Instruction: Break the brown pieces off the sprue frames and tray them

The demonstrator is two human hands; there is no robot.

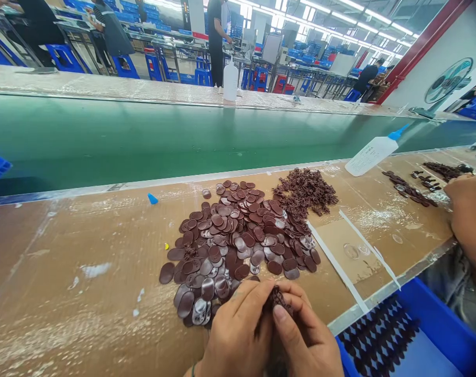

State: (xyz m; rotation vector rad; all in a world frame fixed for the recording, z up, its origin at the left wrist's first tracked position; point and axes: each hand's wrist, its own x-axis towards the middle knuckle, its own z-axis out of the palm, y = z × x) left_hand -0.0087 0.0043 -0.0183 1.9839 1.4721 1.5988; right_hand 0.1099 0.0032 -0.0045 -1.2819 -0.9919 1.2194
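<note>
My left hand (241,324) and my right hand (306,332) meet at the bottom centre, in front of a large pile of dark brown oval pieces (230,230). Pinched between the fingers of both is a small dark brown textured piece (277,299); its lower part is hidden by my fingers. Behind and to the right of the ovals lies a heap of small curly brown parts (306,191).
A white bottle (369,156) with a blue tip leans at the table's back edge, beside a green conveyor belt (104,141). A blue bin (445,324) holds rows of dark pieces at lower right. Another person's hands (467,193) work at the right edge.
</note>
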